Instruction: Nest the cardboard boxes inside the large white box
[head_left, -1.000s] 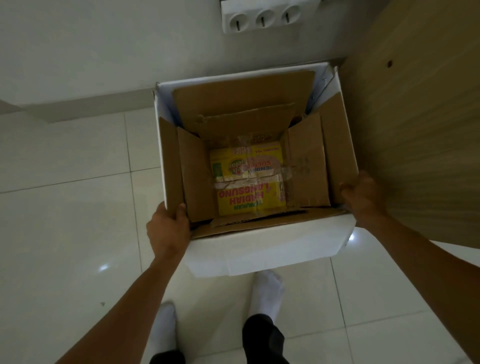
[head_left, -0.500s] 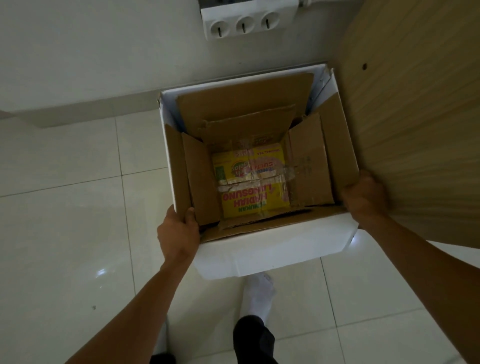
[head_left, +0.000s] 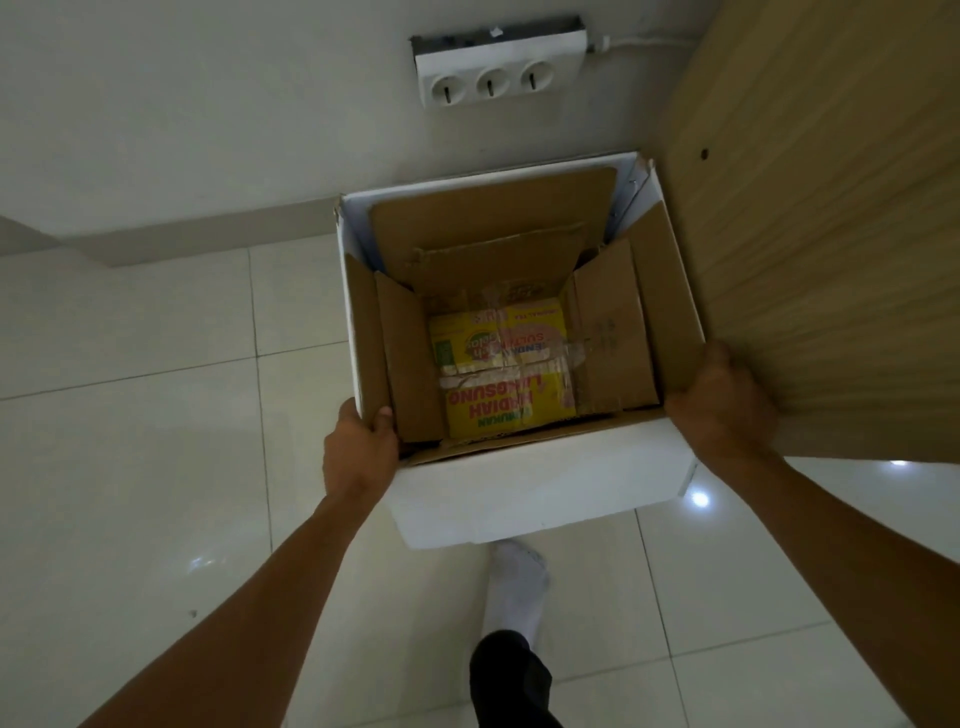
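Note:
The large white box (head_left: 540, 493) is held off the floor, open side up. Inside it sits a brown cardboard box (head_left: 613, 338) with its flaps standing up. A smaller yellow printed box (head_left: 504, 374) with tape across it lies at the bottom of that one. A flat brown cardboard sheet (head_left: 493, 218) leans against the far inner wall. My left hand (head_left: 358, 447) grips the near left corner, thumb hooked over the rim. On the near right corner my right hand (head_left: 727, 405) clasps the outside wall.
A wooden panel (head_left: 831, 234) stands close on the right, touching the box side. A white wall with a triple power socket strip (head_left: 498, 73) is just beyond the box. White floor tiles (head_left: 156, 467) spread left and below. My socked foot (head_left: 519, 582) is under the box.
The box and both hands have shifted slightly toward the wall and wooden panel. My left foot has left the view. The grip on both corners is unchanged.

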